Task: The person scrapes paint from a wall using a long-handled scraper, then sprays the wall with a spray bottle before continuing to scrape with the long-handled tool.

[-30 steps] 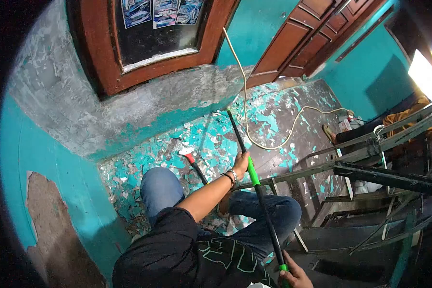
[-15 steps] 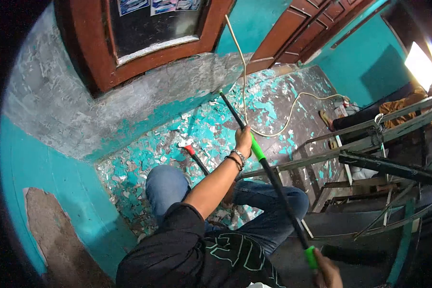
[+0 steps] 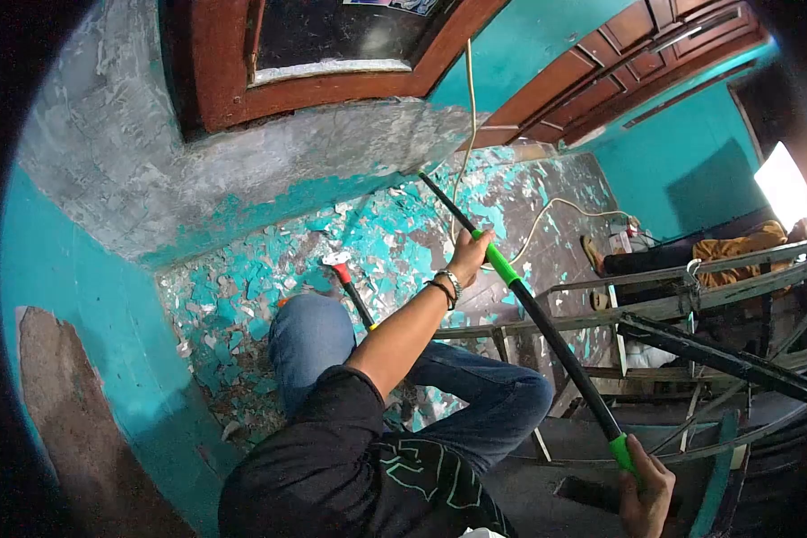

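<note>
My left hand point(image 3: 471, 258) is wrapped around the middle of a long black pole point(image 3: 560, 339) with green sleeves, just above its upper green sleeve. At the lower right, my right hand point(image 3: 647, 491) grips the pole's near end at the other green sleeve point(image 3: 620, 451). The far, thin tip of the pole reaches the foot of the peeling wall point(image 3: 296, 152), right at the edge of the remaining turquoise paint. Beside my bent knee a second tool with a red head point(image 3: 342, 272) and black handle lies among paint flakes point(image 3: 269, 269).
A pale cable point(image 3: 547, 220) runs across the floor. To the right stands a frame of wood and metal bars point(image 3: 690, 350), with another person's legs point(image 3: 663, 258) behind it. A brown window frame point(image 3: 332, 88) and a bright lamp point(image 3: 785, 184) are farther off.
The camera view has shifted, and my right hand now shows more fully at the pole's end. Both hands keep their hold, and the pole's tip stays low at the wall.
</note>
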Available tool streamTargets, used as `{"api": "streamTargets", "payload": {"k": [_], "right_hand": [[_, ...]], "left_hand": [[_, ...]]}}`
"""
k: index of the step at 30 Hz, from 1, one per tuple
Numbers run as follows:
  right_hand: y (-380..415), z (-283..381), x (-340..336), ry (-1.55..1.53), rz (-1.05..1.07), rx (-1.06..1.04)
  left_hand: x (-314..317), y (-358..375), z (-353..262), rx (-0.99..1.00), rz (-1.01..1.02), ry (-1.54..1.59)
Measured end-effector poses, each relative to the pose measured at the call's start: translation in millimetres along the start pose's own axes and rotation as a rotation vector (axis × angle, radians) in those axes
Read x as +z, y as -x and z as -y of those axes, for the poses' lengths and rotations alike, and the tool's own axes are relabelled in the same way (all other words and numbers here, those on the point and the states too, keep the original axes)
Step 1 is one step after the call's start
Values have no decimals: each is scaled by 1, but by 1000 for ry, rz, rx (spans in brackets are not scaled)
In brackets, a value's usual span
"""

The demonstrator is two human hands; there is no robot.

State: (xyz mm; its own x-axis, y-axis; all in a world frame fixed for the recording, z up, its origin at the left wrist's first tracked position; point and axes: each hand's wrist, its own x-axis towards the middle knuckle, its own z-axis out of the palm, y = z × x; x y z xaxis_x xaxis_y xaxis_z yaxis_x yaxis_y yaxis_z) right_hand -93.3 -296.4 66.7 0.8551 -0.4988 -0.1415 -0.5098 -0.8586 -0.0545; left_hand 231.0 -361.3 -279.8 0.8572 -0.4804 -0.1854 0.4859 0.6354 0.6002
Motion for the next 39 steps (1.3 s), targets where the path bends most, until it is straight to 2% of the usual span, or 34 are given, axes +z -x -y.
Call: {"api": "streamTargets", "payload": {"k": [5, 7, 13, 16, 18, 23, 24, 25, 27, 29, 31, 33, 34, 35, 37, 38, 39], "right_hand": [[-5, -3, -1, -27, -34, -37], [-8, 0, -3, -42, -44, -42], [-4, 10, 3, -24, 5, 60], [-3, 6, 4, -38, -41, -37], [-8, 19, -12, 29, 33, 46], [-8, 20, -10, -11, 66, 35], [-7, 16, -6, -28, 64, 7], [-6, 13, -4, -50, 61, -15], [-12, 16, -13, -23, 79, 0], [-24, 22, -25, 75, 60, -27], [-38, 51, -20, 94, 87, -44], [-55, 66, -7, 87, 245, -107], [-67, 58, -2, 283, 260, -320], [-70, 55, -5, 283, 271, -328], [-67, 49, -13, 122, 161, -167], [-62, 41, -18, 118, 140, -112], [-52, 19, -20, 121, 149, -106]], "left_hand": [[-1, -10, 7, 54, -11, -23], [1, -9, 0, -29, 4, -41], [-5, -16, 6, -28, -42, -99], [-1, -17, 3, -21, -47, -131], [7, -15, -10, -42, -134, -47], [11, -9, -29, -140, -191, -213], [4, -20, -12, -52, -167, -223], [1, -31, 5, -57, -166, -221], [5, -29, 0, -45, -170, -200], [7, -28, -24, -180, -159, -286], [-27, -65, 6, -129, -169, -97], [-57, -68, 9, -182, -194, -153], [-59, -68, 3, -193, -170, -163], [-62, -60, -3, -218, -153, -175], [-45, -41, -17, -254, -132, -232], [-53, -57, 10, -137, -39, -187], [-46, -51, 10, -139, -37, -208]]}}
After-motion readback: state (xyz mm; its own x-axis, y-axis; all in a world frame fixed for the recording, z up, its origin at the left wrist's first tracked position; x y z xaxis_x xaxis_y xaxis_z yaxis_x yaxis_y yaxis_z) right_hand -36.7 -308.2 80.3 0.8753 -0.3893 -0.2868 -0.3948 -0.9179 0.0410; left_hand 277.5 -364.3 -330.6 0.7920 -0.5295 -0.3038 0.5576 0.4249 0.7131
